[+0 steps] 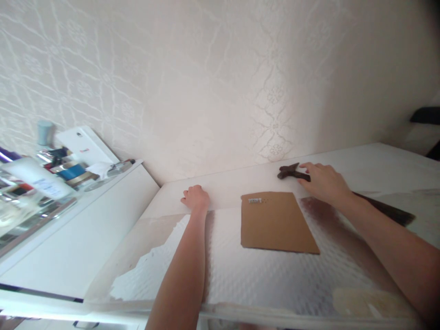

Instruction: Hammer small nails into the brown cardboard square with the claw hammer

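Observation:
A claw hammer (pixel 288 172) with a dark head lies across the white tabletop, close to the wall. My right hand (pixel 325 181) is closed around its handle just behind the head; the handle's dark end emerges beyond my wrist. Left of it, a brown cardboard sheet (pixel 275 224) lies flat, with a small whitish patterned piece (pixel 255 200) and several tiny dark specks near its top edge. My left hand (pixel 195 197) rests on the tabletop to the left of the cardboard, holding nothing, its fingers loosely bent and slightly apart.
A textured translucent cover (pixel 233 275) spreads over the table's front part. At left stands a white cabinet (pixel 79 243) crowded with bottles, a white box (pixel 87 149) and a blue roll (pixel 72 172). A patterned wall (pixel 220 91) borders the table's back. Something black (pixel 426 115) juts in at right.

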The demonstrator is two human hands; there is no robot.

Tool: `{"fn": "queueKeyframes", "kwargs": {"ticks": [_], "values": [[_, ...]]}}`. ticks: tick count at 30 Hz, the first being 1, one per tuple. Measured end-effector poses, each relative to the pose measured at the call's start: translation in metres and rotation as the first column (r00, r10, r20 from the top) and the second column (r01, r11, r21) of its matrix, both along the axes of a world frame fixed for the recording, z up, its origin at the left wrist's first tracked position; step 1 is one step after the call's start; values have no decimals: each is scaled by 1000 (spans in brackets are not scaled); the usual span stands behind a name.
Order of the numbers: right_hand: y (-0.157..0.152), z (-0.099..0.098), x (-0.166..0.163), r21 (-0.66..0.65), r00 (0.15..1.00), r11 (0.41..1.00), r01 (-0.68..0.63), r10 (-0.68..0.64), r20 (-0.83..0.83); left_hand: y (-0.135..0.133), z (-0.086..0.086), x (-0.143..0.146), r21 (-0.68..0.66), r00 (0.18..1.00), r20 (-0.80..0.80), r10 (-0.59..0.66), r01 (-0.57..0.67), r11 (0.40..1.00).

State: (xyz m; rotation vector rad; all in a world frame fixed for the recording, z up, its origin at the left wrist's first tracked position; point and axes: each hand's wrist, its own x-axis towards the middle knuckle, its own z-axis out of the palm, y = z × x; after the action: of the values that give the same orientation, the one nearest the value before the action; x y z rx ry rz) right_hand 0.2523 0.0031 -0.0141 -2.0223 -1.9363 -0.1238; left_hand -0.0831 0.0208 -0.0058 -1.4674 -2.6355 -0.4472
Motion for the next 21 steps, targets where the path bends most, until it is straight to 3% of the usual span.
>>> {"fn": "queueKeyframes", "kwargs": {"ticks": [14, 18, 21], "values": [[0, 3, -3, 170, 996, 982, -87, 91, -10, -3, 10, 11, 37, 997, 54, -60, 58, 998], [-2, 5, -12, 201, 948, 934, -294, 312, -62, -1, 14, 28, 146, 936, 205, -288, 261, 954], [-6, 5, -21, 129, 886, 885, -447, 459, -74, -5, 15, 49, 285, 787, 315, -531, 455, 844]]}}
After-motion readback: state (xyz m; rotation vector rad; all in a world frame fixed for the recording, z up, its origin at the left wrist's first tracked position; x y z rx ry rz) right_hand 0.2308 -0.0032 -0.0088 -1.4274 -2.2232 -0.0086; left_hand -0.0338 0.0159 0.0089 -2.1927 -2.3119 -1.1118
